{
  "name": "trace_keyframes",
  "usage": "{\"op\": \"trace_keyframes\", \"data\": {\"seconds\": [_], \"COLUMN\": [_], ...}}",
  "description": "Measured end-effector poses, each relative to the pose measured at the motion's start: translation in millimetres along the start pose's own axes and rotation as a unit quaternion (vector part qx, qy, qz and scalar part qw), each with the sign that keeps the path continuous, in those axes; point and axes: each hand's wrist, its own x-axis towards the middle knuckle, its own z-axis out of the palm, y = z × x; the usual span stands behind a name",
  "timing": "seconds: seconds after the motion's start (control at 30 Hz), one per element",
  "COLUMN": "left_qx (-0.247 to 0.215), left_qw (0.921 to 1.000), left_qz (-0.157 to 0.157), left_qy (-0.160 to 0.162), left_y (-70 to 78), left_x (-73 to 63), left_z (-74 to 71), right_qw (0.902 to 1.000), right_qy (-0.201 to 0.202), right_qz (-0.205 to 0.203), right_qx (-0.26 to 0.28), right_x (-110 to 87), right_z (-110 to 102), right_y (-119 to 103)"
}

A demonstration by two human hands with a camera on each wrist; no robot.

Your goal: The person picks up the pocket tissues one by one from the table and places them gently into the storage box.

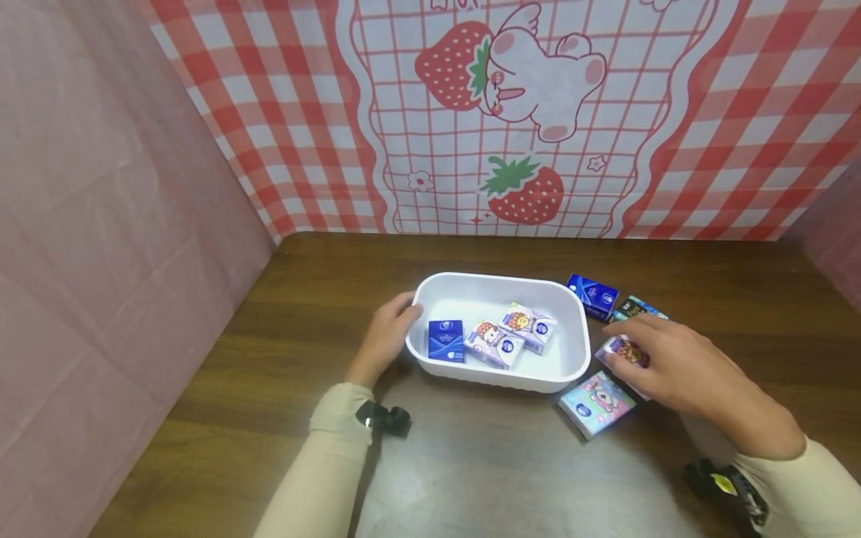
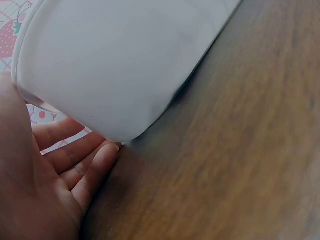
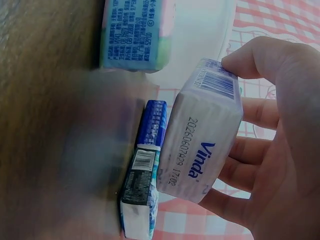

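Observation:
My left hand [image 1: 386, 334] grips the left end of a white plastic bin [image 1: 491, 376], thumb over the rim and fingers against the outer wall. In the bin lie a blue tissue pack [image 1: 447, 341] and two whitish cartoon tissue packs, one [image 1: 494, 344] partly against the other [image 1: 531, 327]. To the right of the bin, my right hand [image 1: 693, 370] holds a purple-and-white tissue pack [image 3: 200, 142] between thumb and fingers. The right wrist view shows its Vinda print and barcode, with the pack tilted.
Near the right hand lie a pastel tissue pack [image 1: 597, 404], a blue tissue pack [image 1: 593, 296] and a dark tissue pack [image 3: 137, 185], the last partly hidden by the hand in the head view. A strawberry-print checked cloth [image 1: 525, 194] hangs behind the wooden table [image 1: 269, 373].

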Motion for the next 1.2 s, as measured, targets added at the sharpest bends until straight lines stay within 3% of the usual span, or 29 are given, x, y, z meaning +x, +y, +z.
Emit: {"op": "trace_keyframes", "data": {"seconds": [1.2], "left_qx": [0.003], "left_qw": [1.0000], "left_qz": [0.001], "left_qy": [0.001], "left_y": [0.7], "left_x": [-1.0], "left_z": [-0.4], "right_qw": [0.9996], "right_qy": [0.020], "right_qz": [-0.020], "right_qx": [0.001], "right_x": [2.4], "right_z": [-2.0], "right_y": [-5.1]}}
